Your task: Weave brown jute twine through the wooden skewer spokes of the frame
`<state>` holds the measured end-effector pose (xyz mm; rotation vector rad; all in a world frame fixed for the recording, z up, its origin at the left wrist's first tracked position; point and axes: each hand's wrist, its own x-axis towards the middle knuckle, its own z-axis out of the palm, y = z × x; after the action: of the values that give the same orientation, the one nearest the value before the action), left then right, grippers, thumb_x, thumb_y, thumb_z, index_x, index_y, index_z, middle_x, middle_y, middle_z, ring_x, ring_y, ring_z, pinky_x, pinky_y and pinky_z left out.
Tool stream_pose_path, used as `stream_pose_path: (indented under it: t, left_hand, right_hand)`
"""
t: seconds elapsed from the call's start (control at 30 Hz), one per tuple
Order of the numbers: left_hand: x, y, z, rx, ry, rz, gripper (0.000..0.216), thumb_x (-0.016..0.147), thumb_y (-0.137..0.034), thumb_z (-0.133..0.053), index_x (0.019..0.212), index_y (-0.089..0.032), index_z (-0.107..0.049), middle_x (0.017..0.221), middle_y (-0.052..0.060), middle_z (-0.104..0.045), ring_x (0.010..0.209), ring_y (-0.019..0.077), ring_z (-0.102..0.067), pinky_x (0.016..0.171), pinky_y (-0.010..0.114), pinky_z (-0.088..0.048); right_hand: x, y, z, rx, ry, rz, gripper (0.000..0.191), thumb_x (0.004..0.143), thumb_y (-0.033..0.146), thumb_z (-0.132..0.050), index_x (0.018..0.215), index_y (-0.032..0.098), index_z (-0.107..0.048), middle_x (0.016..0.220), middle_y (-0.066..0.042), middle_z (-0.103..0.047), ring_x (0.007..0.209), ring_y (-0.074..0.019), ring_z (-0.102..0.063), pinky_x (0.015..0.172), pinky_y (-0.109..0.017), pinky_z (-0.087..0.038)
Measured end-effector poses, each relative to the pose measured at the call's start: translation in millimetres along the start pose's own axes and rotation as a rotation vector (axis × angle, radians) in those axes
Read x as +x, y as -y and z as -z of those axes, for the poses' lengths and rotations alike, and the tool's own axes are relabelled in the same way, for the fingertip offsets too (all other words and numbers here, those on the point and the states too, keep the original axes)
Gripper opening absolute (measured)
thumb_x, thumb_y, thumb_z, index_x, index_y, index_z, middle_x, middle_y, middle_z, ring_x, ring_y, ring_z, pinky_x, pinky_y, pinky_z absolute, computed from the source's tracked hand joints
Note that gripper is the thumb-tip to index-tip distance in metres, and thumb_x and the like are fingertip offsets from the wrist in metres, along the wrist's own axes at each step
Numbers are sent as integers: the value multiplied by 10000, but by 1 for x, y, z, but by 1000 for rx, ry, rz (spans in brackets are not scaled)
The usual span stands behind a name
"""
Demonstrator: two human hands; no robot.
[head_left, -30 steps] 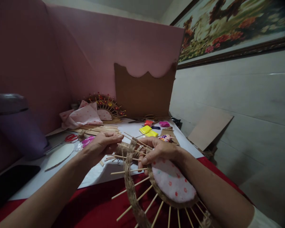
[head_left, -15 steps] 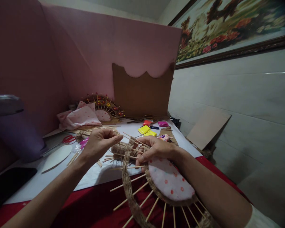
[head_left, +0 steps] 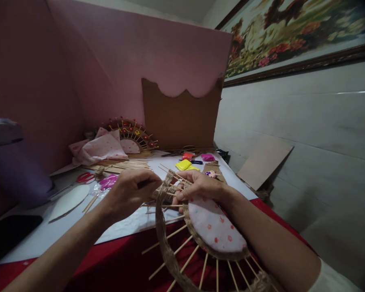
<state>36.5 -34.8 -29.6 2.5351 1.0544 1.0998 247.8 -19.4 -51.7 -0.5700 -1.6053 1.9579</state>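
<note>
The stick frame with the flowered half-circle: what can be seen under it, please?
Between its sticks, red cloth shows below. What lies beneath the flowered half-circle is covered and cannot be seen.

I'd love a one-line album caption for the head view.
The right hand holds a fan of sticks and cloth; the left hand is at its twine band.

A white sheet (head_left: 121,229) over red cloth (head_left: 115,259) covers the tabletop (head_left: 129,223), which carries a purple bottle (head_left: 15,174), a flat black object (head_left: 15,231), a pale rounded piece (head_left: 69,202) and red-handled scissors (head_left: 85,177) at its left. Farther back lie many thin sticks (head_left: 129,164), 2 yellow packets (head_left: 183,164), 1 orange-red packet (head_left: 187,155), a magenta packet (head_left: 207,157) and a dark pen (head_left: 196,162).
</note>
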Motion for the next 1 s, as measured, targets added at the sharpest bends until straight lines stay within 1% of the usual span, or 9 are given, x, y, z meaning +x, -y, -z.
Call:
stream_pose_path:
  t: [0.13,0.23,0.33,0.43,0.63,0.73,0.87,0.93,1.0]
  left_hand:
    - [3,4,1,32,-93,-98,125,755,-156,-576,642,-155,-630,546,-27,-572,507,87,-490,515,195,-368]
    - [4,7,-2,52,-149,-140,112,751,-142,-587,649,-164,-627,558,-34,-566,516,85,-482,522,198,-364]
    - [4,11,-4,101,-222,-143,107,752,-163,-598,648,-162,-620,569,-25,-567,537,95,-487,535,211,-362]
    - [4,16,-5,132,-293,-110,107,749,-186,-607,644,-163,-603,565,-23,-564,526,100,-474,526,219,-357]
    - [6,19,-6,123,-298,-127,103,740,-217,-625,652,-167,-608,595,-11,-563,553,107,-480,543,227,-361]
    - [7,19,-8,93,-325,-76,123,726,-242,-637,636,-169,-596,571,-19,-539,521,103,-449,518,226,-349]
    - [8,15,-8,0,-374,44,116,683,-220,-662,604,-168,-596,528,-33,-526,489,92,-422,490,213,-334]
    - [9,13,-5,-91,-361,110,121,656,-212,-677,579,-162,-600,506,-36,-518,481,86,-412,480,206,-326]
    - [11,11,-2,-238,-306,202,134,641,-233,-689,577,-154,-602,498,-37,-508,474,80,-403,463,199,-313]
  right_hand:
    - [0,-2,1,-20,4,-26,423,646,103,-670,1045,95,-529,718,-50,-641,604,-125,-621,615,-269,-523]
    - [1,-4,3,-50,16,-43,412,638,116,-679,1020,98,-526,738,-54,-646,578,-119,-616,599,-263,-514]
    - [2,-4,3,-70,40,-47,397,634,110,-681,1001,95,-530,758,-60,-649,624,-115,-618,639,-249,-499]
    - [1,-3,1,-91,45,-53,392,633,93,-680,999,91,-542,744,-52,-646,645,-101,-608,662,-224,-480]
    - [0,-2,-1,-117,71,-65,432,642,120,-690,1045,91,-537,757,-49,-643,666,-100,-608,686,-226,-478]
    - [-1,-2,-2,-104,80,-76,440,646,138,-692,1051,100,-527,775,-54,-644,646,-101,-607,676,-243,-487]
    - [-3,-1,-4,-107,81,-92,444,645,143,-696,1052,109,-523,785,-57,-642,610,-104,-607,643,-247,-494]
    - [-4,-1,-5,-106,83,-88,447,643,146,-699,1052,108,-523,780,-54,-639,594,-98,-604,627,-238,-492]
    - [-4,-1,-6,-91,94,-89,453,644,152,-699,1057,111,-519,777,-50,-637,581,-94,-600,615,-235,-491]
